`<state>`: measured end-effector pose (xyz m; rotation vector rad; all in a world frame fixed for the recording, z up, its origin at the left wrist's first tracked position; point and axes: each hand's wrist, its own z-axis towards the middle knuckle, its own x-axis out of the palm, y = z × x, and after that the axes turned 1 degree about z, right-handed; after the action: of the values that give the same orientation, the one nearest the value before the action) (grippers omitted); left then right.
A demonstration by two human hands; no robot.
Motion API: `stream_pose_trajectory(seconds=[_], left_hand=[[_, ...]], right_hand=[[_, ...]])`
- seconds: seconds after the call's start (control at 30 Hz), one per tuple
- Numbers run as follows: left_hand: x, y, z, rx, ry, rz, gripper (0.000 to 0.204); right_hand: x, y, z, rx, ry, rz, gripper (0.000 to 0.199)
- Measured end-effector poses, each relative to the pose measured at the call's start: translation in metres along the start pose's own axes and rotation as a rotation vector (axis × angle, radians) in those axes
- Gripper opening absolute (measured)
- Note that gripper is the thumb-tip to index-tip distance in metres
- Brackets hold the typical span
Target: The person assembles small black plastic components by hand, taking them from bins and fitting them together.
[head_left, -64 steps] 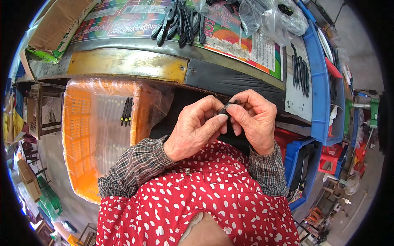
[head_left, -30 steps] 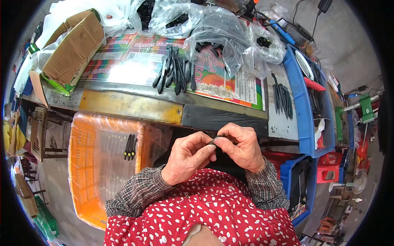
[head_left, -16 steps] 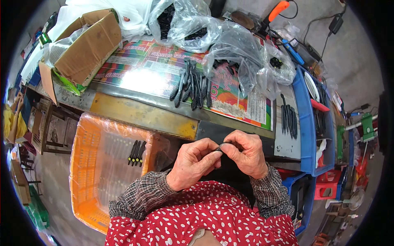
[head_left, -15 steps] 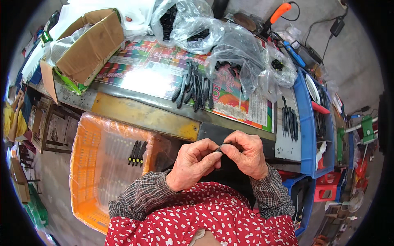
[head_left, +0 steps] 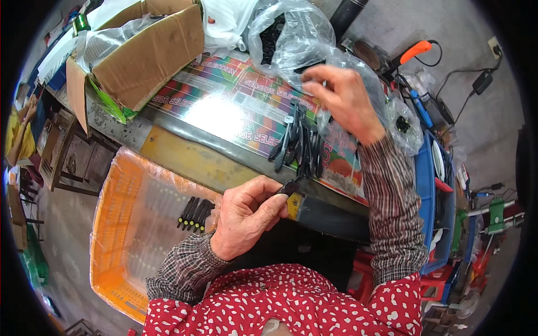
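The left hand (head_left: 244,218) pinches a black plastic piece (head_left: 289,188), long axis slanting forward-right; the right hand (head_left: 346,102), slightly parted, looks empty.

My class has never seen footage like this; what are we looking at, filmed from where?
No robot here: a person works bare-handed, filmed by a wide fisheye camera worn on the head, looking down, so straight edges bend. The left hand pinches a small black piece. The right hand hangs over the table near the clear plastic bags; whether it holds anything is unclear. On the table lie a pile of black pieces and a cardboard box; an orange basket stands by its front edge.
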<state>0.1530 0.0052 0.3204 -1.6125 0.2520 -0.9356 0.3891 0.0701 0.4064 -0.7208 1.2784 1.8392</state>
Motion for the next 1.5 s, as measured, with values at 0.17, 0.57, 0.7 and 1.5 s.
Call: stream_pose_trajectory(seconds=[0.17, 0.57, 0.7, 1.5], left_hand=[[-0.007, 0.002, 0.004, -0.056, -0.022, -0.042, 0.010], [-0.019, 0.002, 0.006, -0.067, 0.014, 0.019, 0.010], [-0.020, -0.001, 0.008, -0.044, 0.014, 0.073, 0.010], [-0.015, -0.004, -0.006, 0.008, -0.065, -0.139, 0.010]], right_hand=[[0.030, -0.032, 0.068, -0.197, -0.099, -0.425, 0.017], [0.097, -0.068, 0.135, -0.054, -0.008, -0.633, 0.019], [0.102, -0.074, 0.139, -0.038, -0.050, -0.582, 0.021], [0.016, 0.049, -0.068, 0.336, 0.028, 0.680, 0.019]])
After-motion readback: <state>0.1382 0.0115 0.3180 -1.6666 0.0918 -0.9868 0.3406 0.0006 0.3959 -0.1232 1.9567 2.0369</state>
